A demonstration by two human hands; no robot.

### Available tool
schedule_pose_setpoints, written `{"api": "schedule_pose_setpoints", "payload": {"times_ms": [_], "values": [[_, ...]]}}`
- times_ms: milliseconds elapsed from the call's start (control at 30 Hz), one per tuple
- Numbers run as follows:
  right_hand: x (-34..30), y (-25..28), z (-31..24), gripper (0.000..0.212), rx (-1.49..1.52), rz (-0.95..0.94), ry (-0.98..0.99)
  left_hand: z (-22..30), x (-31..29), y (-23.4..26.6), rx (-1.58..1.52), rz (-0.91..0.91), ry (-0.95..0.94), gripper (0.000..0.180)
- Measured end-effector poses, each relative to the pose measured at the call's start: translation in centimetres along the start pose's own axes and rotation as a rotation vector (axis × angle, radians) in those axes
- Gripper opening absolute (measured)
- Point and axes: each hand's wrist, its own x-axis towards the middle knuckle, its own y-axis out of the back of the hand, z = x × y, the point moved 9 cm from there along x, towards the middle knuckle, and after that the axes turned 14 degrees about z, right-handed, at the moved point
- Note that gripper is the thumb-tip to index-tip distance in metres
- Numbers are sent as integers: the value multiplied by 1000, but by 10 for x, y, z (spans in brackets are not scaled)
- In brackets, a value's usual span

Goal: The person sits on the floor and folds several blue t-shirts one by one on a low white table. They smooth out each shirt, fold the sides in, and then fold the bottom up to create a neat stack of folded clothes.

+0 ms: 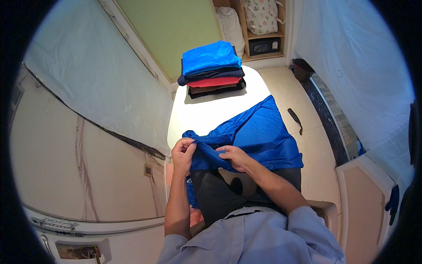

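A smooth blue garment [263, 141] lies partly over the white tabletop [198, 115] and partly across my lap. Its gathered band-like edge is stretched between my two hands. My left hand [183, 153] pinches one end of that edge between thumb and fingers. Some way to the right, my right hand [234, 157] grips the same edge, thumb on top and fingers partly under the cloth. One wide part of the garment spreads to the right and hangs past the table's side. Farther back stands a stack of folded clothes [211, 59], bright blue on top with black, red and brown layers beneath.
Behind the table, open shelves [265, 35] hold a patterned bag [260, 16] and a black safe [263, 45]. A dark bin [302, 69] stands at the far right, and a dark strip [295, 119] lies on the floor. Blue and pink cloths [193, 196] sit left of my legs.
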Motion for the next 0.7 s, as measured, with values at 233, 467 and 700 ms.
{"api": "schedule_pose_setpoints", "payload": {"times_ms": [233,467,700], "values": [[-14,13,-26,34,13,44,191,-12,2,9,11,-3,48,14],[-17,35,-70,33,-740,381,731,-10,-3,-5,-25,-135,74,15],[-10,28,-84,26,-920,360,738,-3,-7,-10,-7,-228,86,18]]}}
